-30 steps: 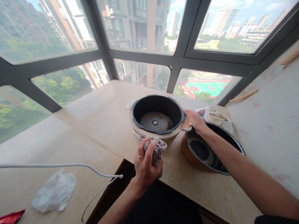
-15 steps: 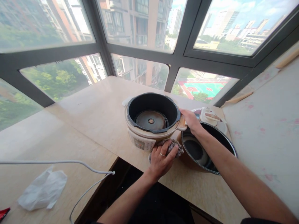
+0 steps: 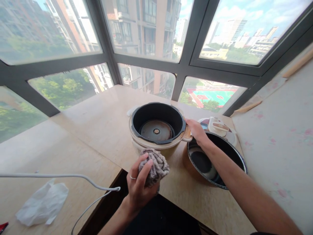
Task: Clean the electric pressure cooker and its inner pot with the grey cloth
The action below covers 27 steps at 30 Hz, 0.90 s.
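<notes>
An open cooker body with a black interior and a cream rim stands on the marble-patterned counter. My left hand, a ring on one finger, is closed round a crumpled grey-brown cloth in front of the cooker, covering most of its control panel. On the cooker's right side, my right hand grips the rim near the side handle; its fingertips are partly hidden. Under my right forearm is a black-lined inner pot with a brown outside.
A cream lid lies behind the pot by the floral wall. White cables and a crumpled white sheet lie at the left. The counter has a dark gap at its front edge; windows stand behind.
My left hand has drawn back and to the left with the cloth, away from the cooker's lower front. My right hand keeps its hold. The whole view has shifted slightly.
</notes>
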Motion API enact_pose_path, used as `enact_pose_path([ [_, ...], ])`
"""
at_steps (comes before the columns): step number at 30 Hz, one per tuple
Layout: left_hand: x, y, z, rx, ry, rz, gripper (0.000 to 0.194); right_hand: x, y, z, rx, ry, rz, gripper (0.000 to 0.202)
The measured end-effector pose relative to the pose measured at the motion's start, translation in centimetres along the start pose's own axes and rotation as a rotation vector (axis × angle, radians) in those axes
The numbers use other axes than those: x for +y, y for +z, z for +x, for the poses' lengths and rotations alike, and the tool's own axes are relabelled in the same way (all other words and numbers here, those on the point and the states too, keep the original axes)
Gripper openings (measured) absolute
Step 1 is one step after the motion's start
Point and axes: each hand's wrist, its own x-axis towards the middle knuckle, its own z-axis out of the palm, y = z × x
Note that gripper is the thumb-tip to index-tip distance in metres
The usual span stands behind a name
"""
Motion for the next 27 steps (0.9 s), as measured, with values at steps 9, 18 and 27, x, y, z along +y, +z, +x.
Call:
enact_pose_path([
  [9,-7.3,-6.6,6.2,-0.287,-0.038,0.189,0.068,0.3,0.0,0.0,-0.003,0.008,0.023,0.032],
  [18,-4.2,-6.0,8.5,-0.580,0.208,0.154,0.054,0.7,-0.1,0.0,-0.005,0.013,0.051,0.036],
  [27,-2.6,-5.8,10.5,-0.821,0.125,0.039,0.054,0.6,-0.1,-0.1,0.013,-0.018,0.019,0.034],
])
